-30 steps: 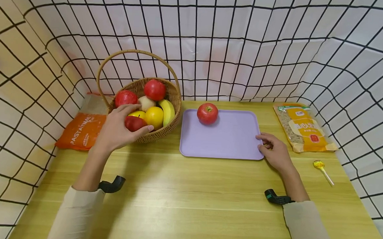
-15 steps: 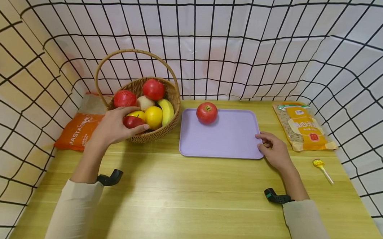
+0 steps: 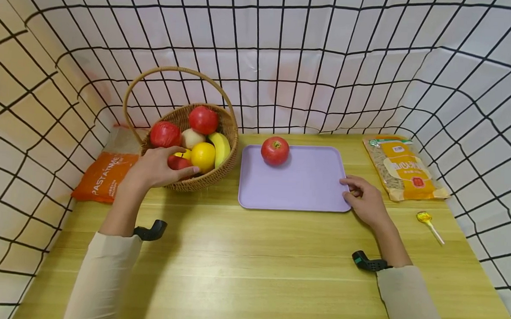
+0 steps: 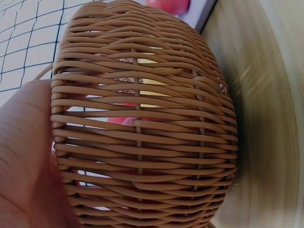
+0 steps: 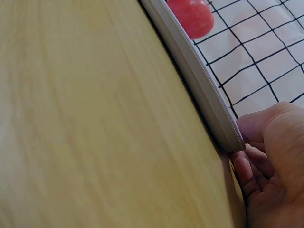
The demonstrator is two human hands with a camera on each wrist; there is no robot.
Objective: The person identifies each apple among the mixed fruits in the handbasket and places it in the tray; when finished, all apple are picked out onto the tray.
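We've got the L hand (image 3: 153, 168) reaching over the near L edge of the wicker basket (image 3: 208, 178), thumb & fingers curved round the red apple (image 3: 178, 163) inside, the gap only abt as wide as the fruit. How firm that hold is, we can't tell: the L wrist view is mostly wicker w/ bits of red & yellow thru the weave. The apple sits at the front L of the basket, w/ a yellow fruit (image 3: 203, 157) just to its R. Also in there: a banana (image 3: 221, 149) along the R side, a pale round fruit (image 3: 191, 138) mid-pile, & 2 bigger reds, one far L (image 3: 165, 134), one at the back (image 3: 203, 120). Basket's handle (image 3: 179, 70) is up.

R hand (image 3: 368, 204) is pinching the R edge of the lilac tray (image 3: 297, 186), thumb over the rim, other fingers lower down, per the R wrist cam. Tray's flat on the wood table (image 3: 250, 265), & a pomegranate (image 3: 275, 151) sits near its back L corner, well away from that hand.

Rest, quick: orange pasta bag (image 3: 109, 171) L of the basket, grain bag (image 3: 404, 169) R of the tray, lollipop (image 3: 425, 217) just in front of it. We see a black-on-white grid cloth (image 3: 288, 65) behind everything.
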